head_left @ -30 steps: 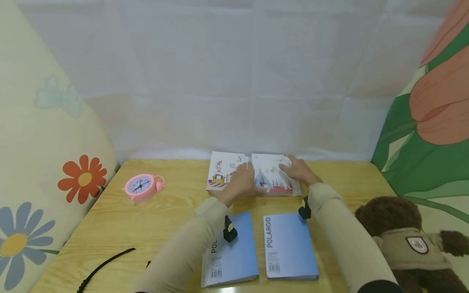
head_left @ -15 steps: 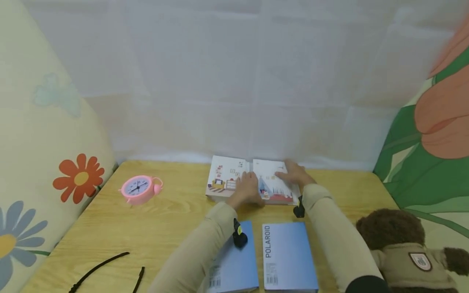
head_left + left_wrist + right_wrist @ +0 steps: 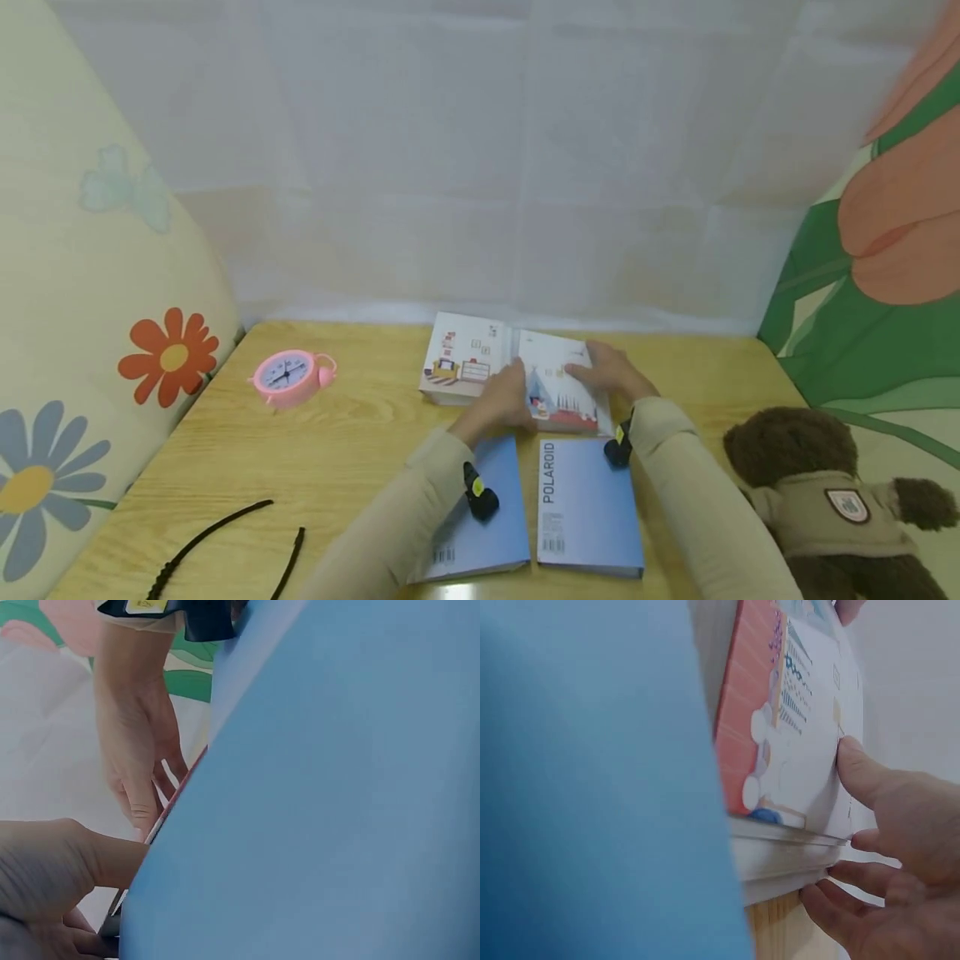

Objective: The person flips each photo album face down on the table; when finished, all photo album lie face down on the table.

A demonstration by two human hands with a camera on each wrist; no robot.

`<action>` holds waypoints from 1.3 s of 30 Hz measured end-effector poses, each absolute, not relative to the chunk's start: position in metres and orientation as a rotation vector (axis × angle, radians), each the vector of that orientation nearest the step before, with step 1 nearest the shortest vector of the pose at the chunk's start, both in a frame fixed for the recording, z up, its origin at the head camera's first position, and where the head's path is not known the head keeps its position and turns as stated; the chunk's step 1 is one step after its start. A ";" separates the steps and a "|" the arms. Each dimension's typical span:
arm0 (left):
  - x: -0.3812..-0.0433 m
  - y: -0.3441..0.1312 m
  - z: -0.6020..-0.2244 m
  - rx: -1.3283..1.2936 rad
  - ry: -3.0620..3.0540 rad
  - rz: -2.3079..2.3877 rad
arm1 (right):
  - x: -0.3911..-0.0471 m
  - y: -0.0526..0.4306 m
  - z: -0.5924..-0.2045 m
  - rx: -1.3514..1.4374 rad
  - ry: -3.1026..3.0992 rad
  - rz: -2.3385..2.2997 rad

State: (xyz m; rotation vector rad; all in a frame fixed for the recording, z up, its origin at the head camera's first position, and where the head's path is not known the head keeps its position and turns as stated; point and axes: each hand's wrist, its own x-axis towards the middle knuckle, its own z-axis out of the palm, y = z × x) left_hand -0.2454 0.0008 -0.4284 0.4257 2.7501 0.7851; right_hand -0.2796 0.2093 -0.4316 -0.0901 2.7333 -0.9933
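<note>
At the back of the table, a thick white album (image 3: pixel 558 392) with a tent picture and a red lower edge lies between both hands. My left hand (image 3: pixel 501 400) holds its left edge, the thumb at the near side in the left wrist view. My right hand (image 3: pixel 611 371) grips the opposite edge; in the right wrist view the thumb (image 3: pixel 862 772) lies on the cover and the fingers are at the side. A second white album (image 3: pixel 461 358), with a yellow chair picture, sits just left. Nearer, two blue POLAROID albums (image 3: pixel 589 504) lie below the wrists, the left one (image 3: pixel 487 533) partly behind my sleeve.
A pink alarm clock (image 3: pixel 288 377) stands at the left back. A black headband-like curved item (image 3: pixel 206 537) lies at the front left. At the right sits a brown plush toy (image 3: pixel 810 483) in a beige shirt. A white cloth (image 3: pixel 390 167) hangs behind the table.
The tent-picture album has slid toward me, away from its line with the other white album, and both hands have come with it. The camera view has shifted slightly.
</note>
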 end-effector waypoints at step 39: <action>-0.215 0.027 -0.376 0.988 2.709 0.951 | -0.271 0.209 -0.389 -0.067 2.173 -1.737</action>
